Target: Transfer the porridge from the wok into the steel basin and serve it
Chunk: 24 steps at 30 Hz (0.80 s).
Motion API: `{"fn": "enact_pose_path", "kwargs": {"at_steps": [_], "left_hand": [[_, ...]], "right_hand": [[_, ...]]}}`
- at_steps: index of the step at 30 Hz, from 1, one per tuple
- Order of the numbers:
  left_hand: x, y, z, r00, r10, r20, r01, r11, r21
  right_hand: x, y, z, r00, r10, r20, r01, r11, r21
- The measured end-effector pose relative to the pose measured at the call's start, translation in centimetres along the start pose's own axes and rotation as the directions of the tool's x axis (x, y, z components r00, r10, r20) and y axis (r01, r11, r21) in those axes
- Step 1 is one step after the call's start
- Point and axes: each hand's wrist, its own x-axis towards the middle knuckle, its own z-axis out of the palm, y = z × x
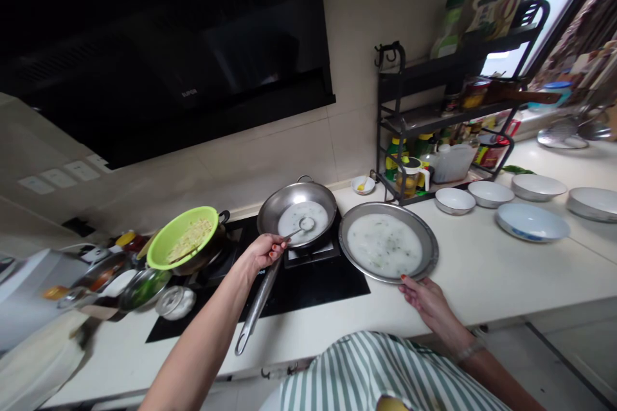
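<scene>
My left hand [266, 250] is closed around the handle of a metal ladle [305, 225]. The ladle's bowl dips at the surface of milky white liquid with green flecks inside a steel wok [270, 209]. That wok stands on the black stove [318, 286], its long handle pointing toward me. To its right, a round steel basin [431, 250] holds more of the white liquid with green bits. My right hand [428, 303] pinches the basin's near rim between thumb and fingers; the basin looks level.
A lime-green colander [159, 247] of pale shreds sits left on the stove, near a glass jar [175, 303]. Several white bowls [454, 201] stand on the right counter beneath a black spice rack [424, 119]. The dark range hood [193, 45] overhangs the stove.
</scene>
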Motion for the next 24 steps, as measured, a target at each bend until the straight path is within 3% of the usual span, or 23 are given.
{"fn": "enact_pose_path", "kwargs": {"at_steps": [9, 24], "left_hand": [[-0.5, 0.0, 0.8, 1.0, 0.022, 0.019, -0.02, 0.998, -0.062], [-2.4, 0.1, 3.4, 0.996, 0.08, -0.025, -0.08, 0.997, 0.015]], "right_hand": [[0.0, -0.1, -0.1, 1.0, -0.015, 0.017, 0.015, 0.999, -0.032], [0.0, 0.0, -0.1, 1.0, 0.022, 0.01, -0.022, 1.0, 0.009]]}}
